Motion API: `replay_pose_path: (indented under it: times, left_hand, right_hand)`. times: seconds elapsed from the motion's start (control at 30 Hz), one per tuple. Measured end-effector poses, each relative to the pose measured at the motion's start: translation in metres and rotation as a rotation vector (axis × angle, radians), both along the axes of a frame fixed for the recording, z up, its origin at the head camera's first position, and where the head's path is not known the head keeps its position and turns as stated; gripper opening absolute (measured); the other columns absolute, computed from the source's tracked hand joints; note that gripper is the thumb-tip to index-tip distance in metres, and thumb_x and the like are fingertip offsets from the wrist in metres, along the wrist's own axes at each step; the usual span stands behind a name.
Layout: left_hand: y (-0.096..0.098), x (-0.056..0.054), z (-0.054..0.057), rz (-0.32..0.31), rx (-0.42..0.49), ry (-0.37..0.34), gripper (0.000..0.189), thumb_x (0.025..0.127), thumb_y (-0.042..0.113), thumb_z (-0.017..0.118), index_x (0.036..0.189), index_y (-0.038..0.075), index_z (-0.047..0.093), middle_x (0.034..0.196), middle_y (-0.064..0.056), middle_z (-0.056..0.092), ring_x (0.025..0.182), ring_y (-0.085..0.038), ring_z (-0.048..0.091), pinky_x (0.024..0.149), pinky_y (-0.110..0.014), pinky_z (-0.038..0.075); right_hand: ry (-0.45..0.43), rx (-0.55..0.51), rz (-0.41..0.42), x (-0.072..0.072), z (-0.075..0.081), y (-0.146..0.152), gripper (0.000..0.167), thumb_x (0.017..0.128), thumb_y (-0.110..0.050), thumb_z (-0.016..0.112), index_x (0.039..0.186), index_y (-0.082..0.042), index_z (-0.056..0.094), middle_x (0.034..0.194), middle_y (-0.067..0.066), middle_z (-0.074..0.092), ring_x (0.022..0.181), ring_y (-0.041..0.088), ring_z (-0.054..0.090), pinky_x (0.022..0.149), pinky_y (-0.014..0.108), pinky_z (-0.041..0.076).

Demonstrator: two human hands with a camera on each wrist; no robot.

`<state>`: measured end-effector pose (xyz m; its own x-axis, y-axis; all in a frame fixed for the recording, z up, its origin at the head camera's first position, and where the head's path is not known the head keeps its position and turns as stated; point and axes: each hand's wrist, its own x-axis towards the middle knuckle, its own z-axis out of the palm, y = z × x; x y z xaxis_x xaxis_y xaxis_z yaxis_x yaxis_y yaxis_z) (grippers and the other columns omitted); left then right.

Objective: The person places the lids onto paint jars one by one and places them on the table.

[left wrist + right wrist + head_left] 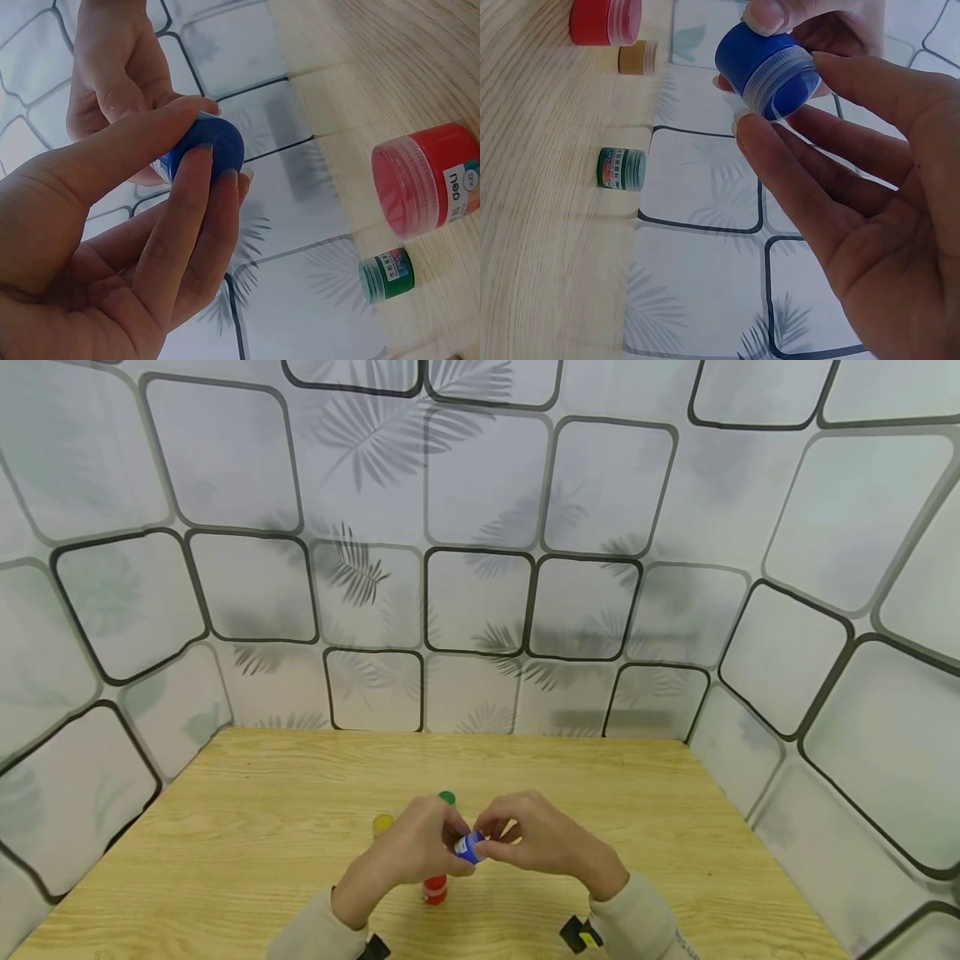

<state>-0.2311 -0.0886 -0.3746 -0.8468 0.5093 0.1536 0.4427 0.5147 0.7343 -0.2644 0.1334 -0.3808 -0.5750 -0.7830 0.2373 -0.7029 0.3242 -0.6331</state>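
A small blue paint jar [468, 847] is held up above the table between both hands. My left hand [420, 843] grips the jar's body, with thumb and fingers curled round it in the left wrist view. At the other end, my right hand [536, 835] pinches the clear ridged lid [781, 81] between thumb and finger. The lid sits on the jar, which is tilted. Below the left hand stands a red paint jar [435, 890], partly hidden by that hand in the head view.
A green jar [447, 797] stands beyond the hands, and a yellow jar [382, 823] is left of it, both partly covered by the left hand. The wooden table [637, 810] meets a patterned cloth wall [480, 602] at the back and sides.
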Motion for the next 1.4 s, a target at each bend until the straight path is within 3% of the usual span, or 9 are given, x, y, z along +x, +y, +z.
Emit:
replay_pose_path:
  times: [0.13, 0.27, 0.47, 0.73, 1.4]
  left_hand:
    - [-0.0004, -0.0003, 0.0, -0.001, -0.003, -0.007, 0.021, 0.074, 0.004, 0.09, 0.092, -0.001, 0.08, 0.085, -0.008, 0.078, 0.073, -0.01, 0.072, 0.064, -0.02, 0.059]
    - [-0.0012, -0.0007, 0.0005, 0.008, -0.018, -0.013, 0.022, 0.075, 0.006, 0.091, 0.093, 0.0, 0.079, 0.084, -0.007, 0.078, 0.073, -0.01, 0.071, 0.064, -0.021, 0.058]
    - [-0.0018, -0.0013, 0.001, 0.009, -0.022, -0.013, 0.022, 0.075, 0.006, 0.091, 0.092, 0.001, 0.08, 0.084, -0.006, 0.078, 0.074, -0.01, 0.071, 0.064, -0.021, 0.058]
    - [-0.0015, -0.0015, 0.001, 0.002, -0.012, -0.006, 0.019, 0.075, 0.005, 0.091, 0.09, 0.003, 0.08, 0.083, -0.005, 0.078, 0.073, -0.01, 0.072, 0.064, -0.019, 0.058]
    - [-0.0004, -0.0007, 0.0007, -0.002, -0.001, 0.005, 0.017, 0.075, 0.005, 0.091, 0.088, 0.003, 0.081, 0.081, -0.005, 0.078, 0.071, -0.008, 0.071, 0.062, -0.019, 0.058]
  right_hand:
    - [0.021, -0.018, 0.006, -0.0008, -0.0011, 0.0006, 0.017, 0.096, -0.019, 0.074, 0.111, -0.011, 0.074, 0.106, 0.004, 0.074, 0.092, 0.01, 0.072, 0.073, 0.02, 0.061]
    - [0.099, -0.05, 0.037, -0.0025, -0.0025, 0.0014, 0.025, 0.091, -0.016, 0.08, 0.114, -0.011, 0.072, 0.117, 0.005, 0.068, 0.105, 0.021, 0.07, 0.08, 0.023, 0.061]
    - [0.184, -0.087, 0.111, -0.0025, -0.0024, 0.0008, 0.024, 0.089, -0.009, 0.081, 0.11, -0.011, 0.071, 0.117, 0.007, 0.068, 0.106, 0.018, 0.07, 0.084, 0.021, 0.06]
    - [0.147, -0.1, 0.142, -0.0013, -0.0012, 0.0, 0.02, 0.09, -0.003, 0.078, 0.108, -0.008, 0.071, 0.111, 0.007, 0.069, 0.103, 0.018, 0.071, 0.082, 0.021, 0.061]
    - [0.069, -0.096, 0.106, -0.0023, -0.0036, 0.0009, 0.011, 0.096, -0.009, 0.073, 0.107, -0.007, 0.073, 0.106, 0.008, 0.071, 0.096, 0.015, 0.072, 0.075, 0.02, 0.061]
